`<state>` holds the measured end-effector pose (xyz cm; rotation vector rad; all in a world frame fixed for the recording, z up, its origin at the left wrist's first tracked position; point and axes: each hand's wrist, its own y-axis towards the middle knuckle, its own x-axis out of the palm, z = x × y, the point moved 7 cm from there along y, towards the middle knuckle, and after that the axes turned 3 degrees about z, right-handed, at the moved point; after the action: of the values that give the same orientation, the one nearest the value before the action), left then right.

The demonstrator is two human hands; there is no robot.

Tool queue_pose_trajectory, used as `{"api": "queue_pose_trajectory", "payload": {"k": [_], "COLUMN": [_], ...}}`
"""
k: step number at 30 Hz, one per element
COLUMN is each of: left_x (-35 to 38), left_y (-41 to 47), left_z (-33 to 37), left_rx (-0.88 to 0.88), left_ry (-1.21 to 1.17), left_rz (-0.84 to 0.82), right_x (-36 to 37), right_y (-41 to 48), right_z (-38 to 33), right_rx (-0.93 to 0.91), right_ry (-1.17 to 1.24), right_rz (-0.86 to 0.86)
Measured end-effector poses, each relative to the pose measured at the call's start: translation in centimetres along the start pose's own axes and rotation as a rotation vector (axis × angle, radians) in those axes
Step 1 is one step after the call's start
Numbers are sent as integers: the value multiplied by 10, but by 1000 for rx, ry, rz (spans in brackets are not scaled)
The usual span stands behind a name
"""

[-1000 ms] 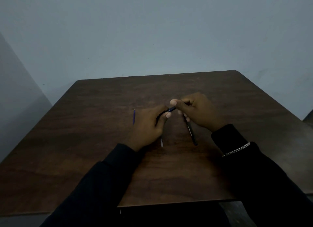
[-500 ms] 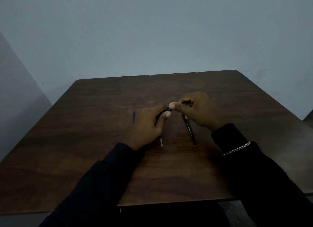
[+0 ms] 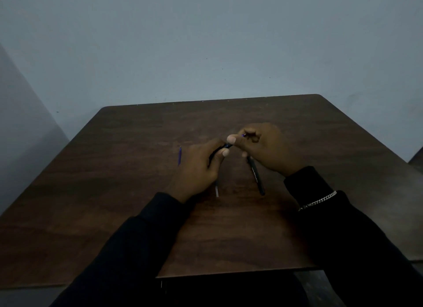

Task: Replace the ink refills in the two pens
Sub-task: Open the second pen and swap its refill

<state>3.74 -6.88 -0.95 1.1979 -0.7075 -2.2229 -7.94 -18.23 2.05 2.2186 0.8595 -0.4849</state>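
While your left hand (image 3: 201, 167) grips one pen (image 3: 225, 146) over the table (image 3: 137, 192), your right hand (image 3: 265, 146) pinches its tip; the second pen (image 3: 256, 177) and a blue refill (image 3: 180, 156) lie there, so both swaps likely remain.

The left hand (image 3: 201, 167) is hiding most of its pen (image 3: 226, 146); the right hand (image 3: 267, 148) is covering the upper end of the black pen (image 3: 256, 176).

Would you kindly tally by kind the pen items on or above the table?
Dark pens: 2 (one in the left hand, one lying on the table)
Blue refills: 2 (one lying on the table, one pinched by the right hand)
Pale thin piece, kind unclear: 1
Total: 5
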Motion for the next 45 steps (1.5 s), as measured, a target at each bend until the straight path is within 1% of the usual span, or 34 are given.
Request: {"api": "queue_pose_trajectory", "payload": {"k": [4, 9, 13, 16, 20, 24, 27, 34, 36, 40, 42, 43, 44, 45], "left_x": [-1, 2, 2, 1, -1, 1, 2, 3, 4, 2, 1, 0, -1, -2], "left_y": [0, -1, -1, 0, 0, -1, -1, -2, -2, -1, 0, 0, 0, 0], "left_z": [-1, -4, -2, -2, 0, -2, -2, -4, -3, -3, -5, -6, -8, -9], "left_rx": [-22, -19, 2, -4, -17, -17, -3, 14, 12, -18, -58, -77, -89, -96], "left_ry": [30, 35, 35, 33, 39, 32, 36, 67, 65, 42, 33, 33, 36, 38], "left_rz": [18, -10, -7, -10, 8, -9, -16, 15, 16, 33, 36, 43, 52, 56], "right_x": [1, 4, 3, 0, -1, 2, 2, -1, -1, -7, -20, -27, -33, -37], "right_y": [2, 1, -1, -1, 2, 0, -2, -2, -2, 0, 2, 3, 3, 4], "right_z": [8, 9, 1, -5, 3, 5, 3, -4, -4, 0, 10, 16, 22, 29], "right_rx": [58, 78, 0, -31, 42, 55, 41, -74, -91, 1, 89, 131, 158, 180], "right_ry": [173, 178, 6, -45, 122, 149, 107, -74, -89, 83, 137, 104, 21, -108], "right_rz": [-44, -59, -29, 4, 2, -35, -37, -2, 5, 5, 84, 131, 160, 156]}}
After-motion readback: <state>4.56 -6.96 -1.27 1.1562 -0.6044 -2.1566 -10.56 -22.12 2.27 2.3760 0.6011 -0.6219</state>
